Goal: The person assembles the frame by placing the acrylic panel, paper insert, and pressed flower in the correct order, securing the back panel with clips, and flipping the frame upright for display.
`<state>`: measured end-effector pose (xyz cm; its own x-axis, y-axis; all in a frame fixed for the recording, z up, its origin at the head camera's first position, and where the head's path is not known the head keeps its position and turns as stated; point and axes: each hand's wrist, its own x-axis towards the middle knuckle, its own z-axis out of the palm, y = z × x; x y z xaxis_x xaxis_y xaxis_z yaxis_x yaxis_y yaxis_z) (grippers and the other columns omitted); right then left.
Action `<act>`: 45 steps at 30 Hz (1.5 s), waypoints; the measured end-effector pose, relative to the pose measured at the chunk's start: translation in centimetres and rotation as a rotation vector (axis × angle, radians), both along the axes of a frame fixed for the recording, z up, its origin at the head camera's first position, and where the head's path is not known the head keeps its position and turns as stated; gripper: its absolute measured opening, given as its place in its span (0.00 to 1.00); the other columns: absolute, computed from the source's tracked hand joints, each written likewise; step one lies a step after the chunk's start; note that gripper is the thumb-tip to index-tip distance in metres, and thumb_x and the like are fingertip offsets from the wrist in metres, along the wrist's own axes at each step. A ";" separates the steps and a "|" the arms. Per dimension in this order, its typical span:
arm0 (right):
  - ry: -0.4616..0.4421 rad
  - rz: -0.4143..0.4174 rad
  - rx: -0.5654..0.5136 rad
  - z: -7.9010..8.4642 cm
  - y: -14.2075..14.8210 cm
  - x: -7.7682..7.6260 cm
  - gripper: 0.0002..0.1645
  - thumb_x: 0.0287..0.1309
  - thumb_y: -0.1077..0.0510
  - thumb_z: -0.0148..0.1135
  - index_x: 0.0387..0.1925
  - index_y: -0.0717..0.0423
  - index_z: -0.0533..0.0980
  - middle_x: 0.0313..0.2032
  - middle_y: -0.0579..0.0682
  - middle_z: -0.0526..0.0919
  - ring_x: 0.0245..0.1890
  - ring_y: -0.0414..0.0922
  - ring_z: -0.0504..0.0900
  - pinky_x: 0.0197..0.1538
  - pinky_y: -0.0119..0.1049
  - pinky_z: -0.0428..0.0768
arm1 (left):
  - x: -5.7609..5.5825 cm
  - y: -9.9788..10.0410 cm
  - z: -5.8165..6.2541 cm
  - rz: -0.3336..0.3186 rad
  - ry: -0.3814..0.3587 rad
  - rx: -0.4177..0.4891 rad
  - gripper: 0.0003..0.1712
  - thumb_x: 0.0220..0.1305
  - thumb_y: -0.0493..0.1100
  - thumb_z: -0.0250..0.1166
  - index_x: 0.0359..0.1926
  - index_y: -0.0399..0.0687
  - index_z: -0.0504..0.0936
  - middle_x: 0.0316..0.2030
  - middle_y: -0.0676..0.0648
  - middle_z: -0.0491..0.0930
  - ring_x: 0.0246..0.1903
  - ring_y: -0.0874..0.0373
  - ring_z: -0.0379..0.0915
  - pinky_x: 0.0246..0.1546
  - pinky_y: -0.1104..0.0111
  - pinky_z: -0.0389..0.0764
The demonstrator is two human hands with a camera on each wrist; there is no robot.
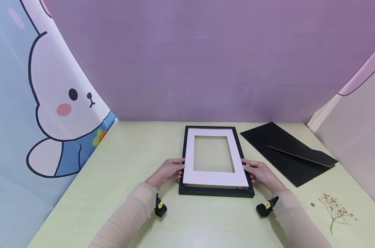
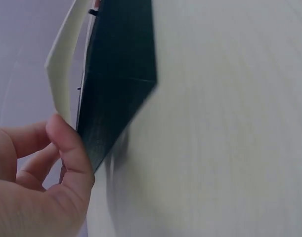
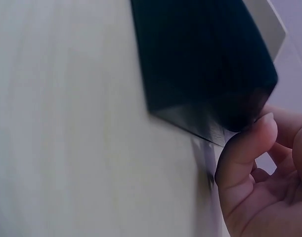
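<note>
A black picture frame [image 1: 216, 192] lies on the table. Over it is a white mat board [image 1: 215, 178] with a rectangular window, its near edge leaving a strip of the frame's inside showing. My left hand [image 1: 170, 170] pinches the mat's left edge between thumb and fingers; in the left wrist view the mat [image 2: 62, 74] stands bent above the frame's side [image 2: 118, 54]. On the opposite edge my right hand [image 1: 259, 171] holds the mat at the frame's right rail. In the right wrist view the frame [image 3: 200, 54] hides most of the mat [image 3: 269, 24].
Two black panels lie to the right of the frame, a folded strip-like piece [image 1: 302, 155] on the larger panel [image 1: 274, 144]. A dried flower sprig [image 1: 334, 210] rests at the near right of the pale table [image 1: 138, 148]. A purple cloth backdrop [image 1: 206, 62] rises behind.
</note>
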<state>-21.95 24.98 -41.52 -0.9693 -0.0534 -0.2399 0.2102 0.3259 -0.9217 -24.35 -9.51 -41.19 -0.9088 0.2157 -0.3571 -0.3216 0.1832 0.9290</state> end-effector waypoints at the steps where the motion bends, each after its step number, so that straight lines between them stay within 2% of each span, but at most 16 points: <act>1: 0.001 0.001 0.001 0.0 0.0 0.0 0.29 0.63 0.57 0.55 0.63 0.63 0.63 0.19 0.46 0.63 0.17 0.37 0.63 0.18 0.27 0.69 | 0.0 0.0 0.0 0.001 0.003 -0.007 0.24 0.64 0.34 0.56 0.62 0.40 0.69 0.25 0.47 0.70 0.19 0.63 0.65 0.23 0.74 0.75; 11: 0.006 0.014 0.007 0.0 0.0 0.1 0.29 0.64 0.58 0.53 0.65 0.62 0.61 0.19 0.46 0.63 0.17 0.38 0.63 0.18 0.27 0.69 | 0.2 0.2 -0.2 0.015 0.012 -0.026 0.25 0.63 0.33 0.57 0.62 0.41 0.69 0.25 0.47 0.69 0.18 0.63 0.64 0.22 0.75 0.75; 24: -0.015 0.014 0.028 -0.1 0.0 -0.1 0.28 0.65 0.58 0.52 0.65 0.59 0.62 0.21 0.48 0.63 0.18 0.39 0.63 0.19 0.27 0.69 | 0.1 0.3 -0.3 -0.005 0.016 -0.054 0.25 0.63 0.33 0.56 0.62 0.42 0.69 0.24 0.47 0.69 0.17 0.64 0.62 0.21 0.76 0.72; 28: -0.003 0.013 0.043 0.0 0.0 0.0 0.30 0.64 0.59 0.53 0.66 0.57 0.60 0.24 0.49 0.63 0.18 0.39 0.63 0.19 0.27 0.69 | 0.0 0.3 -0.2 0.002 0.013 -0.048 0.26 0.63 0.32 0.56 0.63 0.42 0.67 0.28 0.46 0.69 0.17 0.64 0.63 0.21 0.76 0.72; 32: 0.014 0.036 0.048 0.1 0.0 0.1 0.34 0.64 0.59 0.54 0.69 0.57 0.54 0.28 0.51 0.64 0.19 0.39 0.64 0.20 0.28 0.68 | 0.1 0.3 -0.2 0.012 0.019 -0.028 0.31 0.62 0.30 0.56 0.67 0.42 0.61 0.32 0.46 0.68 0.17 0.64 0.63 0.20 0.76 0.72; 36: 0.022 0.057 0.046 0.2 0.0 0.2 0.39 0.64 0.60 0.54 0.70 0.59 0.48 0.30 0.51 0.64 0.19 0.39 0.63 0.20 0.28 0.67 | 0.1 0.3 -0.3 0.018 0.016 -0.001 0.35 0.62 0.29 0.56 0.69 0.40 0.55 0.28 0.47 0.66 0.17 0.64 0.63 0.19 0.77 0.71; 39: 0.019 0.055 0.052 0.3 -0.1 0.2 0.39 0.64 0.59 0.54 0.70 0.61 0.47 0.29 0.51 0.63 0.19 0.39 0.63 0.20 0.28 0.67 | 0.0 0.3 -0.3 0.020 0.005 0.004 0.35 0.62 0.29 0.56 0.69 0.38 0.53 0.25 0.48 0.66 0.16 0.64 0.62 0.19 0.76 0.72; 45: 0.009 0.043 0.046 0.2 -0.3 0.2 0.38 0.64 0.61 0.53 0.69 0.64 0.48 0.28 0.50 0.63 0.19 0.38 0.63 0.20 0.28 0.68 | -0.1 0.4 -0.5 0.028 -0.006 -0.018 0.32 0.63 0.32 0.55 0.67 0.35 0.57 0.20 0.49 0.67 0.16 0.64 0.62 0.21 0.76 0.73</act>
<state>-21.73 24.64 -41.29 -0.9685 -0.0843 -0.2344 0.1868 0.3766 -0.9074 -24.40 -9.15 -41.66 -0.9122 0.1835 -0.3663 -0.3324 0.1909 0.9236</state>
